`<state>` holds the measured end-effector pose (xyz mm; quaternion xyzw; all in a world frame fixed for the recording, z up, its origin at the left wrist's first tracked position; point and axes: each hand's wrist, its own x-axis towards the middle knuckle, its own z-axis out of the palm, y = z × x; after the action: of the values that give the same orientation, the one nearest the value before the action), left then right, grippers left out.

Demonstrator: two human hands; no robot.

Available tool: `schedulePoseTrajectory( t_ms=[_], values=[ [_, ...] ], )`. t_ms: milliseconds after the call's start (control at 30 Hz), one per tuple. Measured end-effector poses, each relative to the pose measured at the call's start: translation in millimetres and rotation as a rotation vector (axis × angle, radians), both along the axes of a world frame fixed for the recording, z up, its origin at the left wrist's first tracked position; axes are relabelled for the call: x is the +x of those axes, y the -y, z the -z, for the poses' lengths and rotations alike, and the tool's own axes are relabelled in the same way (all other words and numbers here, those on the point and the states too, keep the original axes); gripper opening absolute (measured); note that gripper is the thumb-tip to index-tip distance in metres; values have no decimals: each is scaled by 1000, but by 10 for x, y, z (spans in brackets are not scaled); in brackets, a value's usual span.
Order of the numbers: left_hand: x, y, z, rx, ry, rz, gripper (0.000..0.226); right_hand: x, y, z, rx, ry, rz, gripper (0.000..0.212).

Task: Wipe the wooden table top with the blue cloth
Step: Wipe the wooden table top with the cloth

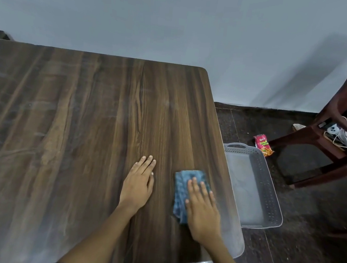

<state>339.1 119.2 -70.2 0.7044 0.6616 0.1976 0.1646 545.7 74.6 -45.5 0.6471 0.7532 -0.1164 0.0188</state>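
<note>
The dark wooden table top (87, 126) fills the left and middle of the view. A folded blue cloth (183, 188) lies flat on it near the right edge. My right hand (202, 209) presses on the cloth with straight fingers and covers its near right part. My left hand (139, 183) rests flat on the bare wood a little to the left of the cloth, fingers straight and together.
A grey plastic tray (268, 197) sits on the dark floor just beside the table's right edge. A red snack packet (263, 144) lies behind it. A brown plastic chair (339, 131) with cables on its seat stands at the far right. A pale wall rises behind the table.
</note>
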Motion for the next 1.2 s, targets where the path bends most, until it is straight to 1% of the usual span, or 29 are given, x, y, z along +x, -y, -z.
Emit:
schedulePoseTrajectory(
  t_ms=[100,167,233,267,333,400,433,500,567,600,700,767,833,900,933,1000,1067,1133,1200],
  values=[
    [-1,15,8,-2,1,-8,62,186,-449,-33,-5,71,183,55],
    [-5,20,12,-11,-4,-12,55,131,-858,-43,-36,66,285,54],
    [-6,21,6,-14,-10,-15,54,-53,-1135,-34,-42,51,299,54],
    [-7,20,2,-12,-10,-16,57,-178,-1184,-34,-44,48,261,54],
    [-9,19,-11,-17,-2,-7,61,-388,-1062,-3,-40,42,110,56],
    [-18,12,-9,-20,1,-2,61,-468,-650,7,-30,68,-89,61],
    [-20,10,-6,-19,2,-5,61,-421,-394,19,-13,66,-157,60],
    [-21,12,-3,-12,4,-6,60,-195,100,28,-11,32,-199,52],
    [-17,19,5,-10,5,-9,59,151,379,32,-18,20,-125,49],
    [-13,22,8,-10,1,-13,59,312,380,16,4,30,-60,50],
    [24,37,16,4,-12,-46,57,575,4,17,15,99,157,58],
    [79,74,21,-6,-15,-90,48,519,-368,2,-20,93,284,60],
    [137,121,16,-20,0,-129,42,275,-652,-17,-29,99,317,57],
    [177,177,5,-20,9,-151,42,-35,-735,-35,-5,85,241,63],
    [183,204,-4,-17,7,-151,42,-159,-664,-30,24,92,162,64],
    [185,255,-1,-16,5,-144,44,-297,-302,19,54,84,-36,60],
    [189,305,7,-19,4,-140,45,-249,182,0,-18,52,-187,55],
    [195,367,18,-15,3,-150,45,-11,545,-17,-40,28,-205,51],
    [230,450,14,-18,4,-173,43,322,684,-13,-56,42,-105,57]
  ],
)
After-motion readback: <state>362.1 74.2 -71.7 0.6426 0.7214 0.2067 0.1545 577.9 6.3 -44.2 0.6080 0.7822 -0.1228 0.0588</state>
